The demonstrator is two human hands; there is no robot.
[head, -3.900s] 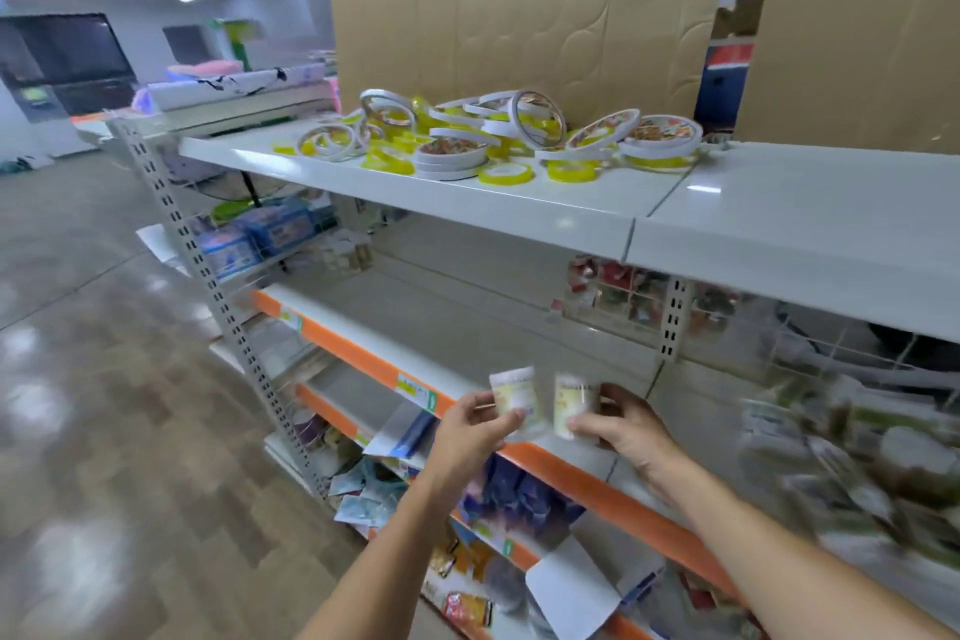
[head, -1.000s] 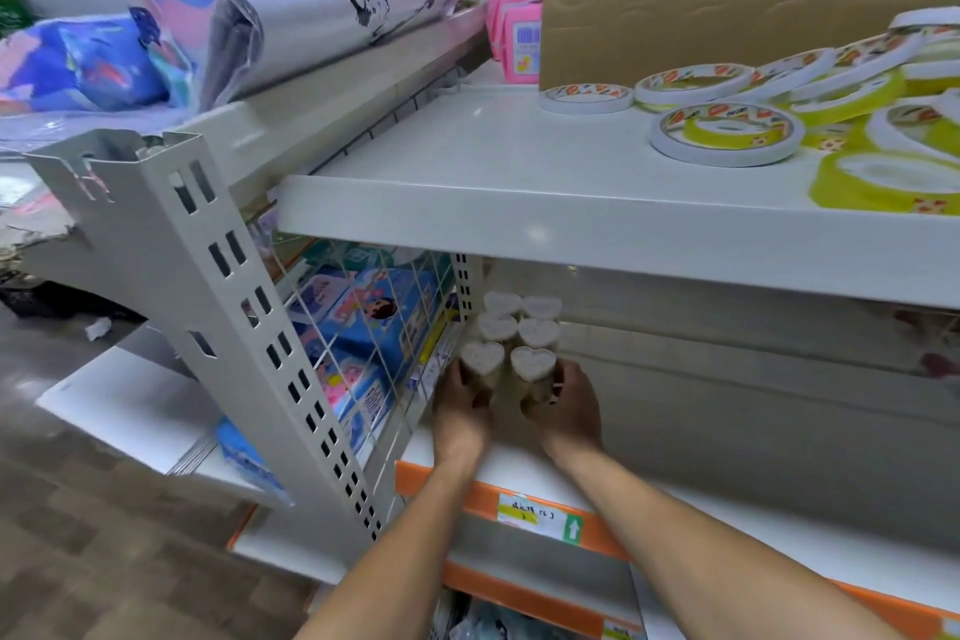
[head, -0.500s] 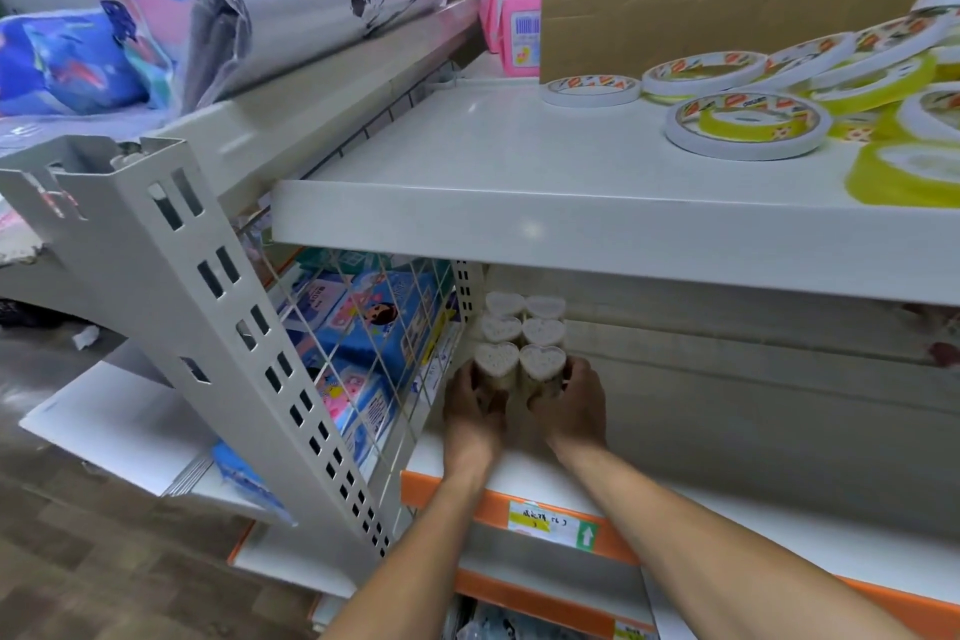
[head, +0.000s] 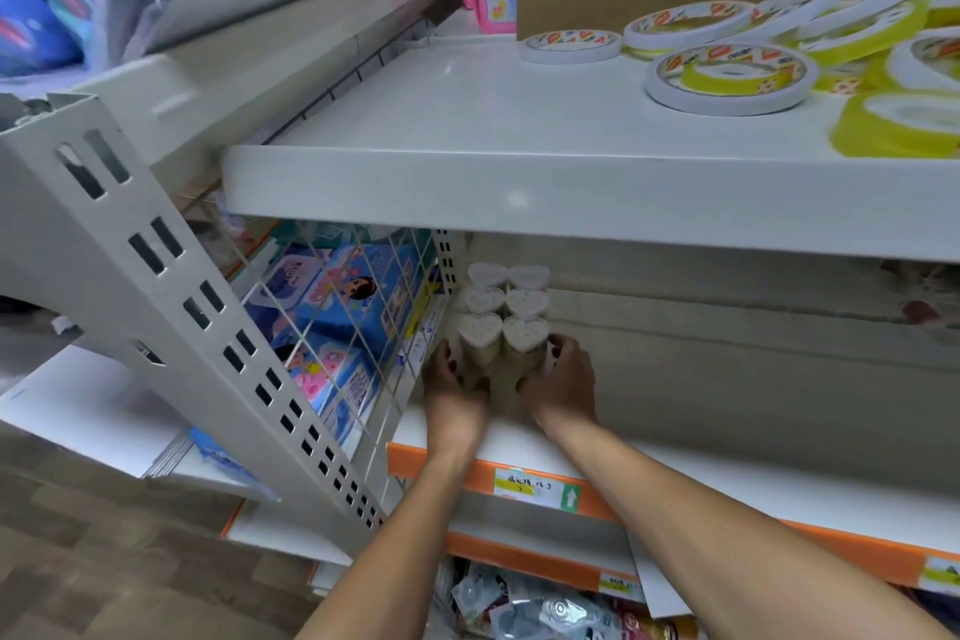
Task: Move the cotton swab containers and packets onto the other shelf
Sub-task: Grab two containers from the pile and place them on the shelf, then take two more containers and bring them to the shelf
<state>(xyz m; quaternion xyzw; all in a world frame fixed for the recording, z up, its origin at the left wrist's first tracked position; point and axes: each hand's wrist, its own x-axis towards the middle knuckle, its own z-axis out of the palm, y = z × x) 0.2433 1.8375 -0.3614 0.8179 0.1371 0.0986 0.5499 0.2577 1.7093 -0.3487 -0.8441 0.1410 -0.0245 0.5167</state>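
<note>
Several heart-lidded cotton swab containers stand in two rows at the back left corner of the white middle shelf point(head: 727, 468), under the top shelf. My left hand point(head: 453, 382) wraps the front left container point(head: 479, 339). My right hand point(head: 562, 379) wraps the front right container point(head: 524, 341). Both containers stand upright on the shelf, touching each other and the pair behind them point(head: 506, 301). The rearmost pair point(head: 506, 276) stands against the back panel.
A wire mesh divider point(head: 353, 322) with blue packs behind it bounds the shelf on the left. The perforated upright point(head: 208, 327) slants down in front. Tape rolls point(head: 727, 78) lie on the top shelf. An orange price strip point(head: 535, 486) edges the shelf. Packets point(head: 519, 608) lie below.
Since 3.9 s ago, both hands have carried two containers to the shelf's back left corner. Over the last second the hands stay around the front pair, hardly moving.
</note>
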